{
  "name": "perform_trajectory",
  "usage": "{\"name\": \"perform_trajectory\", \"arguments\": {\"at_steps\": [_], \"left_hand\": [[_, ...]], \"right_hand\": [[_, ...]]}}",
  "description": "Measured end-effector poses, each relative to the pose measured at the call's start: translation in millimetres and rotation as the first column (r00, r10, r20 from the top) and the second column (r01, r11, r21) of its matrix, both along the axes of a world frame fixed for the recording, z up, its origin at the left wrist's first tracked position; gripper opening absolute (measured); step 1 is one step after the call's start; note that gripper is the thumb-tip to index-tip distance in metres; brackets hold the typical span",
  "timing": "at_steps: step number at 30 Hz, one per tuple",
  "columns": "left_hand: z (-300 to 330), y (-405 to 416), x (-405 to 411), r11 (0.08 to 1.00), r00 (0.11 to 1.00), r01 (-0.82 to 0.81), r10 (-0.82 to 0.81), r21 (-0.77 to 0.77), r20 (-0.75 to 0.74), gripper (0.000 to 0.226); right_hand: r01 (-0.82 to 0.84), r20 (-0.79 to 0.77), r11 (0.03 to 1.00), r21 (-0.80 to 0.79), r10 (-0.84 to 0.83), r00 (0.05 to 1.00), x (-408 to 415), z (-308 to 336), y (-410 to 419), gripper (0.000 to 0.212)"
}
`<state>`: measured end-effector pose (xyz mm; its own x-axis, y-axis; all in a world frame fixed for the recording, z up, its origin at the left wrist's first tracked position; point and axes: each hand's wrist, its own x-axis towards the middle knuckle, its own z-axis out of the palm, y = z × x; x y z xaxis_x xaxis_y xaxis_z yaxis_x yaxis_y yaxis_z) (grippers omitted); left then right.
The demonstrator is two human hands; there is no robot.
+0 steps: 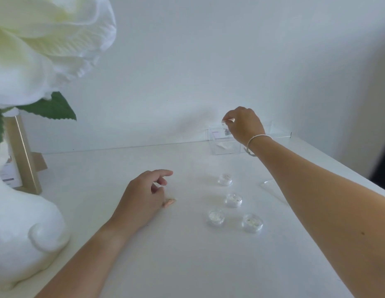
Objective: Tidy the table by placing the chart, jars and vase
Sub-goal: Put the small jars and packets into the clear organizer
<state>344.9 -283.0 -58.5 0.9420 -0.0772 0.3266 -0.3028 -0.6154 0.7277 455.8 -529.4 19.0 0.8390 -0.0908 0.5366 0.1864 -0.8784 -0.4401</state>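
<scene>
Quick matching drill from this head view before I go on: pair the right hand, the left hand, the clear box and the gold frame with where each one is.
Things:
1. right hand
2. left hand
3. clear box
4. gold frame

Places:
A. at the left edge, behind the white vase
B. resting on the table, left of the four loose jars
C. at the back of the table, against the wall
D. raised over the clear box, fingers pinching a small jar

Pairs: 1-D, 2-B, 3-C, 4-A
</scene>
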Motion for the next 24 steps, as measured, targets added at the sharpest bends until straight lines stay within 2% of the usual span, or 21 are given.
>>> {"name": "perform_trajectory", "arguments": {"at_steps": [5, 10, 13, 17, 24], "left_hand": [[-1, -1, 1, 0.999, 0.999, -0.009, 0.01, -0.032, 0.038, 0.052], [1, 1, 0, 0.997, 0.998, 0.001, 0.004, -0.079, 0.061, 0.047], [2, 2, -1, 0.994, 0.998, -0.01, 0.017, -0.106, 0.068, 0.042], [5, 3, 3, 0.988, 0.997, -0.027, 0.038, -0.154, 0.067, 0.038], [21, -8, 6, 0.948, 0.991, -0.061, 0.094, -0.311, 0.093, 0.034]], "right_hand": [[0.01, -0.078, 0.995, -0.095, -0.017, 0.997, 8, -8, -3, 0.03], [0.007, -0.171, 0.983, -0.182, -0.039, 0.985, 6, -9, -8, 0.043], [0.011, -0.16, 0.969, -0.248, -0.052, 0.986, -2, -6, -12, 0.045], [-0.057, -0.124, 0.988, -0.147, 0.039, 0.992, -30, 2, -27, 0.04], [-0.245, -0.201, 0.969, 0.035, 0.247, 0.948, -105, -7, -58, 0.024]]}}
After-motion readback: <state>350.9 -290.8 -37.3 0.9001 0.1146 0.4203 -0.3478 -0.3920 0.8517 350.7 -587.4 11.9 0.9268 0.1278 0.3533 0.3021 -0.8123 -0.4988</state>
